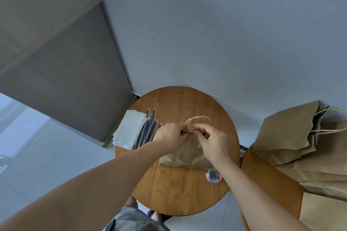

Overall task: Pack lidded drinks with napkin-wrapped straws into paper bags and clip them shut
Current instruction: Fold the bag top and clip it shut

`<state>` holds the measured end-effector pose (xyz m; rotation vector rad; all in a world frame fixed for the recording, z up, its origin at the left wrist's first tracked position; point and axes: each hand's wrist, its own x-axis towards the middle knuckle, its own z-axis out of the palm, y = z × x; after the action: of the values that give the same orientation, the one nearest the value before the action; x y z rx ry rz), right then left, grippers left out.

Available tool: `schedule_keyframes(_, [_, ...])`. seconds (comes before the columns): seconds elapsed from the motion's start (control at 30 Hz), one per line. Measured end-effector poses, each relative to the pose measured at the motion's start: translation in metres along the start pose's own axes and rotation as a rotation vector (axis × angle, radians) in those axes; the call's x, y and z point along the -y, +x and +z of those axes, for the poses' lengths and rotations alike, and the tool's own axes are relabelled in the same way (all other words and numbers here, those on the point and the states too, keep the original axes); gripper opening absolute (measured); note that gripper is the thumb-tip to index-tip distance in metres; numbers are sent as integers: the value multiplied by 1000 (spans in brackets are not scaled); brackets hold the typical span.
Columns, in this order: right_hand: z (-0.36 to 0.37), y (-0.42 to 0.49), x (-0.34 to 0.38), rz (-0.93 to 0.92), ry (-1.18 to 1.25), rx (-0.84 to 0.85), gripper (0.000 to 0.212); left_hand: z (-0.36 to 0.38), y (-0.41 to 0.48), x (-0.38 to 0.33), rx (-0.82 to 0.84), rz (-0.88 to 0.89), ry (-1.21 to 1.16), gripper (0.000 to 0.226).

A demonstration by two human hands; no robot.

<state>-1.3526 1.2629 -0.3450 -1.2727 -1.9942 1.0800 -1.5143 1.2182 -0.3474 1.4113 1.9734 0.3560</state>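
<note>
At frame centre the paper bag (185, 156) sits on the round table (176, 193) — left hand (170, 137) and right hand (213, 143) both pinch its top edge; straws (147, 134) and napkins (129, 129) lie just left

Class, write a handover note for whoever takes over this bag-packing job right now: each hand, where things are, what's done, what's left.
Left hand pinches the top edge of the paper bag; right hand pinches it too, beside the handles.
Bag is on the round table; clip tub by its near right corner; napkins and straws at the table's left; spare bags stacked at right.
Done: bag top held closed. Contents hidden.
Left: clip it; no clip visible yet.
</note>
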Motion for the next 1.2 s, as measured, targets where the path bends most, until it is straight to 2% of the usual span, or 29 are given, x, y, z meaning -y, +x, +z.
schedule_keyframes(0.2, [-2,8,-4,-70,-159,18,13,-2,0,0,-5,15,-11,14])
schedule_keyframes(0.4, [-2,13,-9,-13,-142,55,12,-1,1,-2,-6,23,-5,15])
schedule_keyframes(0.57, [-3,12,-12,-54,-159,69,24,-3,1,-3,-1,30,-1,15])
schedule_keyframes(0.93, [2,13,-17,-46,-90,33,14,-4,2,-5,23,28,29,18])
schedule_keyframes(1.2, [-1,13,-19,-89,-167,68,12,-3,4,-3,26,39,43,21])
